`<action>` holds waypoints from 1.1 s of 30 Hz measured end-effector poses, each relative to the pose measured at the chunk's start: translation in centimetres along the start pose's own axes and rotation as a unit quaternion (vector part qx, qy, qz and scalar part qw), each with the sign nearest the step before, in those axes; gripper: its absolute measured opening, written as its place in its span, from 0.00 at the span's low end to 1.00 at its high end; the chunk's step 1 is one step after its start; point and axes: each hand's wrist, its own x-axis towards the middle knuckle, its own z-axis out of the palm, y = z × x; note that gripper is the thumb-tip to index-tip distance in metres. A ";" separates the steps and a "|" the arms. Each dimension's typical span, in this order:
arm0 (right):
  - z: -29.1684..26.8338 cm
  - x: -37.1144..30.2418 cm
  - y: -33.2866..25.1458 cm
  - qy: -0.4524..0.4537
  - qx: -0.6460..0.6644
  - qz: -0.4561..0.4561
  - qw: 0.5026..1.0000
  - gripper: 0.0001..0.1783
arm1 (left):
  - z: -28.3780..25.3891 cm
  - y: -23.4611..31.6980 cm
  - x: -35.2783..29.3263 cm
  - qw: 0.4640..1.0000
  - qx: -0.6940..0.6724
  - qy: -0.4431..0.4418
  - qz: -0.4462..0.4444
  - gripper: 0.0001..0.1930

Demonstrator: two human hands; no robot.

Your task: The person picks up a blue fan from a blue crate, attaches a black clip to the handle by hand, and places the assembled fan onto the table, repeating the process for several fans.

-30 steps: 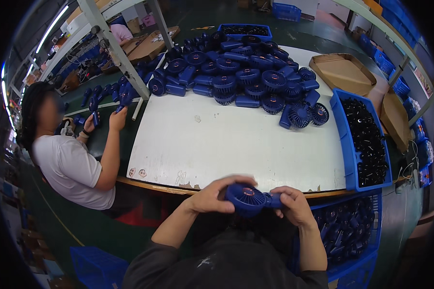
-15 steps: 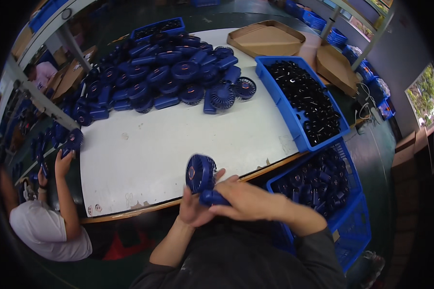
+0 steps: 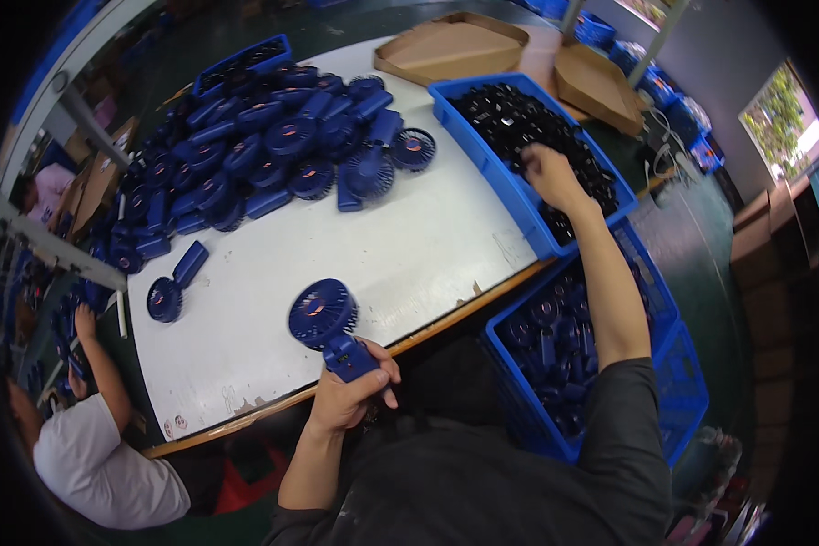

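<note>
My left hand (image 3: 346,399) is wrapped around the handle of a blue handheld fan (image 3: 323,314), near the table's front edge. The fan's round head points up and away from me. Across to the right, my right hand (image 3: 552,177) reaches into a blue tray (image 3: 510,196) of small black parts (image 3: 500,118). Its fingers are curled together among the parts; whatever they grip is hidden. A large pile of blue fans (image 3: 246,150) covers the far left of the white table (image 3: 409,264). One separate fan (image 3: 166,298) lies on the table's left side.
Below the tray, a blue crate (image 3: 555,355) of fans stands beside the table at my right. Cardboard trays (image 3: 450,50) lie at the back. A co-worker in a white shirt (image 3: 100,455) sits to my left, near a metal post (image 3: 55,246).
My right hand has left the fan and moved into the tray of black parts. My left hand keeps the fan. A separate fan now lies at the table's left; the co-worker's raised hand has drawn back.
</note>
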 end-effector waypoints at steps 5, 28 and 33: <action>2.3 -9.7 -15.3 -0.166 0.593 0.009 0.788 0.30 | 1.8 -0.4 1.4 0.990 0.059 0.111 0.063 0.24; 4.3 -19.8 -22.9 -0.026 0.172 -0.303 0.937 0.23 | 5.3 -2.4 -0.3 0.990 -0.104 0.096 -0.017 0.32; 4.6 -22.3 -22.5 -0.062 0.165 -0.233 0.957 0.36 | 4.4 -4.7 -0.3 0.986 -0.088 0.144 -0.011 0.24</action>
